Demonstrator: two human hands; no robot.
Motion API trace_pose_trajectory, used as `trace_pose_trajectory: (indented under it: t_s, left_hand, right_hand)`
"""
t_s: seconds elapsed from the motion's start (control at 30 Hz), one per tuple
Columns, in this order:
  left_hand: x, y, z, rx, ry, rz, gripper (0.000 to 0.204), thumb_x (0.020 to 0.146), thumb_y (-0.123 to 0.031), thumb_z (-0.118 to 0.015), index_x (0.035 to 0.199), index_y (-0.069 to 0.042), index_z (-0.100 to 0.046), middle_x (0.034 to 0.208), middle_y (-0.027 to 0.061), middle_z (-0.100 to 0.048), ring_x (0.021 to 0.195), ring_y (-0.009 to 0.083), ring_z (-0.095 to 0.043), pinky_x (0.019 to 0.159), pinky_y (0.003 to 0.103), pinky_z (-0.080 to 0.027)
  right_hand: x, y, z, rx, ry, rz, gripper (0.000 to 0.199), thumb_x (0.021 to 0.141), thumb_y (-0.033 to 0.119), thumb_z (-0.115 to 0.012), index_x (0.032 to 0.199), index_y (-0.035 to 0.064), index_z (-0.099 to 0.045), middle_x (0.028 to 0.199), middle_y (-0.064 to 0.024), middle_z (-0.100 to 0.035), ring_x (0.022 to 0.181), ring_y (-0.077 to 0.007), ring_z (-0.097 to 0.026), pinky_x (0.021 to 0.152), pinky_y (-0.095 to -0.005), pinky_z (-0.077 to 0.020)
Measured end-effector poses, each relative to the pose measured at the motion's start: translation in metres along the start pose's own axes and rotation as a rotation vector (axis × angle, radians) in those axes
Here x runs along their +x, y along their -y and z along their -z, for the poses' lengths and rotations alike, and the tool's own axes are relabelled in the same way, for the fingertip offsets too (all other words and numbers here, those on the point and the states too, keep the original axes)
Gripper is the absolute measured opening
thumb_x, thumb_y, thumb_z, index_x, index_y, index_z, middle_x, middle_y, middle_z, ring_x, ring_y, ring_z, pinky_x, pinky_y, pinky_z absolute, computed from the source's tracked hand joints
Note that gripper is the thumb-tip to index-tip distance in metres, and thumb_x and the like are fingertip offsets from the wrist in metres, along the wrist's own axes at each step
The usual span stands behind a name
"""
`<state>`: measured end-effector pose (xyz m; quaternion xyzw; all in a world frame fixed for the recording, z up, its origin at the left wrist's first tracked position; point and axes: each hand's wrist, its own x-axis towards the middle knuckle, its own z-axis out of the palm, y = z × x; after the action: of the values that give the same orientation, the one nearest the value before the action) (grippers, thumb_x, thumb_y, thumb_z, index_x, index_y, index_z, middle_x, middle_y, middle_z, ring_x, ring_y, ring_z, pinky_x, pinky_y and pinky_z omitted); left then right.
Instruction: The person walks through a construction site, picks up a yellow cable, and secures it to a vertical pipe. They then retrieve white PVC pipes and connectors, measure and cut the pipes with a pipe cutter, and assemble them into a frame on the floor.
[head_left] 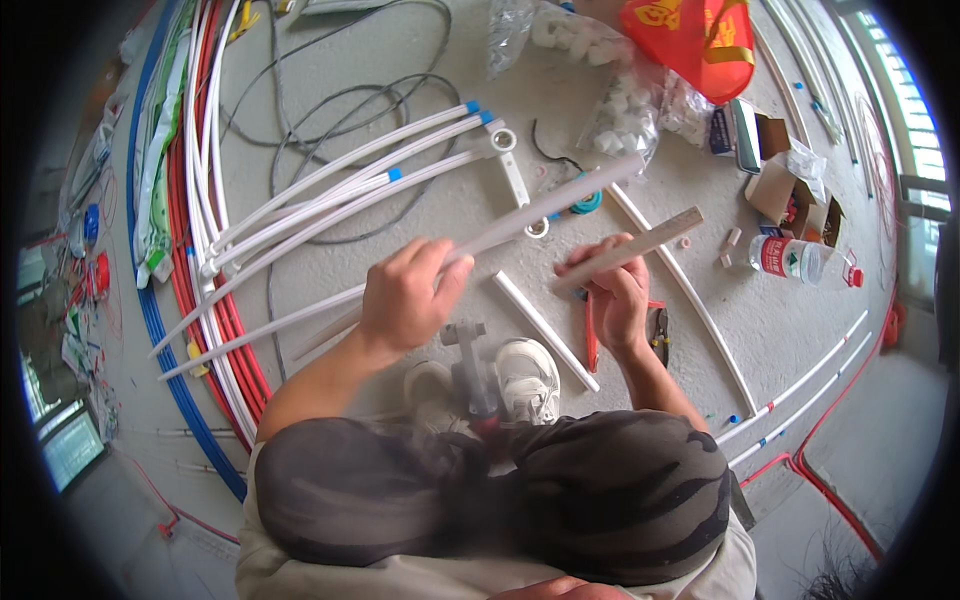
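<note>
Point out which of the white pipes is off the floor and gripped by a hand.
The long white pipe in the left hand, slanting up to the right. The other white pipes lie on the concrete floor.

The long pipe (400,275) is white, and the short stick (630,248) is pale tan. The floor (420,90) is grey concrete. Along its edge lie red pipes (180,270), white pipes (205,150) and a blue pipe (150,300). The bag (695,40) is red with yellow print. The trousers (620,500) carry a dark grey camouflage pattern. The shoes (530,375) are white.
</note>
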<state>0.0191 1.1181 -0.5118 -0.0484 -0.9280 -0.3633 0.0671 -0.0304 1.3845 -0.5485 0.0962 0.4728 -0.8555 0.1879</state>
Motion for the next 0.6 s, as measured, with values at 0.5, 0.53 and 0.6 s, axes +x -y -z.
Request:
trace_pose_trajectory:
  t_s: [0.5, 0.53, 0.6]
  left_hand:
    - [0.0, 0.022, 0.003, -0.154, 0.043, 0.257, 0.022, 0.096, -0.022, -0.069, 0.091, -0.001, -0.069, 0.078, 0.0177, -0.065, 0.067, 0.0359, -0.063, 0.061, 0.043, -0.048]
    - [-0.001, 0.022, 0.004, -0.163, 0.039, 0.268, 0.022, 0.096, -0.022, -0.069, 0.09, -0.001, -0.069, 0.078, 0.0176, -0.065, 0.066, 0.0359, -0.062, 0.06, 0.043, -0.048]
    - [-0.002, 0.024, 0.005, -0.174, 0.05, 0.289, 0.024, 0.096, -0.023, -0.068, 0.089, 0.0, -0.068, 0.075, 0.0174, -0.064, 0.064, 0.0352, -0.061, 0.059, 0.043, -0.046]
  right_hand:
    - [-0.029, -0.104, 0.06, -1.523, 0.216, -0.03, 0.027, 0.086, 0.021, -0.072, 0.097, 0.0017, -0.058, 0.093, -0.0224, -0.066, 0.084, -0.0469, -0.065, 0.074, -0.0565, -0.0518]
    - [-0.027, -0.101, 0.061, -1.503, 0.199, 0.001, 0.025, 0.086, 0.021, -0.071, 0.096, 0.0017, -0.059, 0.093, -0.0227, -0.067, 0.082, -0.047, -0.065, 0.073, -0.0558, -0.0523]
    - [-0.02, -0.085, 0.068, -1.371, 0.178, 0.048, 0.019, 0.087, 0.018, -0.067, 0.093, 0.0006, -0.062, 0.088, -0.0182, -0.069, 0.072, -0.0391, -0.067, 0.068, -0.0482, -0.0543]
